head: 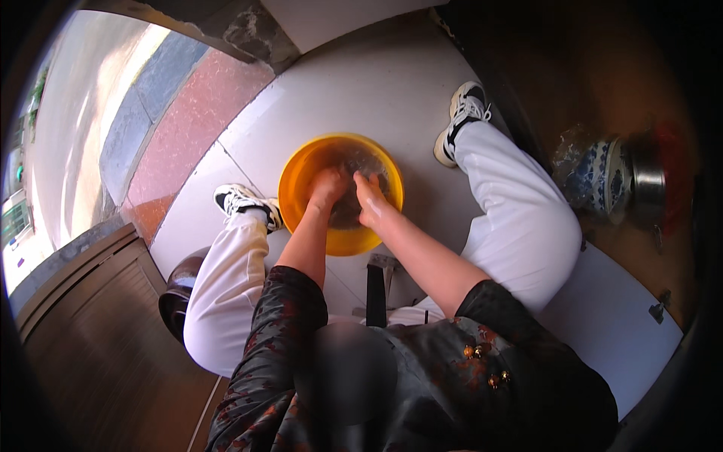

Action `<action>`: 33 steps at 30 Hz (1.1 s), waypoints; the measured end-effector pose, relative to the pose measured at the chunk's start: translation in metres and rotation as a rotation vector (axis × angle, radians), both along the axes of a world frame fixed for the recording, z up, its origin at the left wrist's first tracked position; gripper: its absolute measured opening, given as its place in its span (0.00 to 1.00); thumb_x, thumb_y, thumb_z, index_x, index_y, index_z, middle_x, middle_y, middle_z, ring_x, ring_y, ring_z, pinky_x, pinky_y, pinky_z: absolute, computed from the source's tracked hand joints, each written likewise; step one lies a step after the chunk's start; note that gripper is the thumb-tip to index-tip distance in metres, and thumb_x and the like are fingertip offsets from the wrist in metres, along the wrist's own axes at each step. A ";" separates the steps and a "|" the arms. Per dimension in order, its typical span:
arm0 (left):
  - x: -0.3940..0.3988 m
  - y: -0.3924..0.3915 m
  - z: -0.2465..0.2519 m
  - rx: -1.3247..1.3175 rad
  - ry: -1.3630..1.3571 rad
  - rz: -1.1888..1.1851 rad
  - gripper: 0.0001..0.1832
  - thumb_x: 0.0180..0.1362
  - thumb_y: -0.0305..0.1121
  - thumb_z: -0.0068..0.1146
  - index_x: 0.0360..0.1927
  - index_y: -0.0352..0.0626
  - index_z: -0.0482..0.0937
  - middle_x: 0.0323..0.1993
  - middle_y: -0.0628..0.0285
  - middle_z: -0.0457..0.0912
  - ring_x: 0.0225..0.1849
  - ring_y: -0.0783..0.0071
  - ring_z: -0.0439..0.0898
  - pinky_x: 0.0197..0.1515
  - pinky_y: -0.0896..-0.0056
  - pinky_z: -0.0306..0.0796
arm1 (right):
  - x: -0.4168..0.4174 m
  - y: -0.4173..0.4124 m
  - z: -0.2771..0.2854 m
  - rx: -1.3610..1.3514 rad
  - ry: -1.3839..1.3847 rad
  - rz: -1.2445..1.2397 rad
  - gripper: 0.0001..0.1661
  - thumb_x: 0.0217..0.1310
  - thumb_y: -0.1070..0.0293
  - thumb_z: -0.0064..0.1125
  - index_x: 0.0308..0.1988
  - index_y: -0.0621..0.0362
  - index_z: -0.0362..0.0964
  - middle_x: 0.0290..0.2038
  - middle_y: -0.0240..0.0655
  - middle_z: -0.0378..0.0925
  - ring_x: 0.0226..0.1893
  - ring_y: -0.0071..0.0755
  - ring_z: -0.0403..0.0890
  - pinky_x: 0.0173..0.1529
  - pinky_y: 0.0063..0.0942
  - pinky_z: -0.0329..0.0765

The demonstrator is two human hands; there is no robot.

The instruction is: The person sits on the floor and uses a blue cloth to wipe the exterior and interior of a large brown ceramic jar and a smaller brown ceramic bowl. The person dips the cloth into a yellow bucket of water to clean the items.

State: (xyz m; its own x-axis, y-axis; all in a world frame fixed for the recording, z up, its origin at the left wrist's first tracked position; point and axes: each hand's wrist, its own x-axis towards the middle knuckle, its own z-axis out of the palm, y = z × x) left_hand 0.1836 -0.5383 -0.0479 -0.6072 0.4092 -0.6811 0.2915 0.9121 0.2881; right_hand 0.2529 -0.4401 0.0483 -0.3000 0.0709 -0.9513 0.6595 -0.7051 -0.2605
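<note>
A round yellow plastic basin (351, 243) stands on the pale tiled floor between my feet. Dark, wet contents (353, 212), partly under water, lie inside it; I cannot tell what they are. My left hand (330, 183) reaches down into the basin on its left side, the fingers curled and partly hidden. My right hand (370, 198) is in the basin close beside it, wet, with the thumb raised and the fingertips dipping towards the contents. Whether either hand grips something cannot be told.
A brown wooden door (96, 294) and a dark glazed pot (183, 282) are at the left. A blue-and-white jar (607, 175) and a metal pot (648, 181) sit in a dark cabinet at the right, near its pale door panel (610, 327). A doorway opens outside at upper left.
</note>
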 end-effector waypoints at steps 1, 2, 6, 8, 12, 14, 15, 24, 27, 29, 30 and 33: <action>-0.006 0.002 0.012 0.236 -0.018 0.057 0.23 0.61 0.44 0.34 0.45 0.37 0.75 0.39 0.44 0.78 0.40 0.51 0.78 0.46 0.61 0.70 | -0.002 0.001 -0.005 -0.045 -0.054 -0.021 0.46 0.59 0.39 0.41 0.67 0.46 0.31 0.69 0.35 0.37 0.66 0.54 0.47 0.57 0.72 0.36; -0.001 0.032 0.077 0.497 -0.421 0.749 0.25 0.61 0.46 0.36 0.44 0.33 0.74 0.34 0.49 0.79 0.34 0.58 0.78 0.42 0.63 0.70 | -0.005 0.014 -0.013 -0.112 -0.071 -0.023 0.44 0.59 0.38 0.40 0.66 0.46 0.37 0.66 0.38 0.46 0.63 0.49 0.53 0.59 0.60 0.46; 0.031 0.040 0.172 0.722 -0.497 0.994 0.15 0.53 0.41 0.57 0.35 0.39 0.77 0.27 0.64 0.77 0.28 0.77 0.75 0.33 0.73 0.70 | 0.002 0.025 -0.023 -0.520 0.402 -0.242 0.34 0.61 0.37 0.36 0.55 0.51 0.62 0.46 0.37 0.71 0.46 0.35 0.73 0.53 0.33 0.69; 0.052 0.046 0.203 0.770 -0.415 0.862 0.10 0.49 0.34 0.61 0.29 0.39 0.78 0.23 0.67 0.76 0.25 0.80 0.73 0.32 0.76 0.69 | 0.008 0.032 -0.017 -0.478 0.593 -0.234 0.28 0.63 0.43 0.39 0.52 0.51 0.65 0.41 0.34 0.73 0.42 0.32 0.74 0.50 0.29 0.71; 0.079 0.065 0.215 0.668 -0.006 0.522 0.08 0.42 0.33 0.59 0.22 0.39 0.77 0.15 0.65 0.74 0.21 0.81 0.71 0.30 0.74 0.69 | 0.018 0.024 -0.026 -0.509 0.719 -0.340 0.29 0.63 0.51 0.42 0.59 0.55 0.57 0.56 0.38 0.63 0.56 0.34 0.64 0.63 0.33 0.58; 0.084 0.071 0.219 0.550 0.094 0.499 0.10 0.43 0.37 0.58 0.23 0.41 0.78 0.17 0.56 0.76 0.22 0.64 0.77 0.32 0.66 0.71 | 0.022 0.024 -0.011 -0.649 0.838 -0.387 0.31 0.62 0.50 0.39 0.61 0.52 0.53 0.59 0.39 0.60 0.59 0.38 0.63 0.63 0.32 0.59; 0.083 0.074 0.216 0.532 0.143 0.486 0.10 0.44 0.38 0.58 0.23 0.42 0.78 0.18 0.55 0.77 0.23 0.60 0.77 0.32 0.65 0.71 | 0.022 0.025 -0.002 -0.720 0.898 -0.408 0.33 0.62 0.49 0.37 0.62 0.51 0.51 0.61 0.40 0.58 0.60 0.39 0.62 0.63 0.31 0.59; 0.031 0.079 0.165 0.622 0.313 0.634 0.10 0.42 0.37 0.59 0.26 0.42 0.79 0.25 0.50 0.79 0.30 0.56 0.79 0.36 0.62 0.72 | 0.001 0.019 -0.003 -0.659 0.480 -0.298 0.25 0.62 0.49 0.42 0.53 0.53 0.61 0.48 0.38 0.70 0.48 0.33 0.73 0.52 0.31 0.70; -0.006 0.059 0.102 0.591 0.271 0.667 0.17 0.46 0.40 0.61 0.35 0.38 0.79 0.26 0.52 0.81 0.29 0.66 0.80 0.38 0.68 0.72 | -0.004 0.022 -0.004 -0.444 0.400 -0.250 0.25 0.62 0.51 0.45 0.51 0.57 0.64 0.45 0.39 0.73 0.44 0.32 0.75 0.49 0.33 0.73; -0.005 0.038 0.073 0.523 0.076 0.715 0.29 0.53 0.52 0.56 0.45 0.33 0.74 0.38 0.50 0.80 0.39 0.60 0.79 0.44 0.67 0.70 | -0.003 0.020 -0.011 0.160 -0.006 -0.077 0.20 0.56 0.56 0.47 0.41 0.61 0.69 0.36 0.39 0.74 0.29 0.31 0.77 0.36 0.32 0.75; -0.004 0.010 0.027 0.602 -0.168 1.036 0.31 0.57 0.56 0.47 0.52 0.38 0.71 0.44 0.53 0.78 0.45 0.59 0.77 0.50 0.64 0.68 | 0.003 0.013 -0.031 0.345 0.141 0.056 0.20 0.52 0.59 0.49 0.39 0.64 0.68 0.36 0.41 0.74 0.28 0.34 0.76 0.34 0.32 0.73; 0.005 0.017 0.055 0.927 -1.000 1.436 0.31 0.61 0.55 0.40 0.60 0.44 0.62 0.57 0.58 0.68 0.56 0.62 0.68 0.58 0.58 0.63 | -0.003 0.026 -0.024 0.561 0.300 0.016 0.29 0.52 0.56 0.51 0.51 0.61 0.63 0.42 0.50 0.73 0.45 0.45 0.74 0.50 0.35 0.68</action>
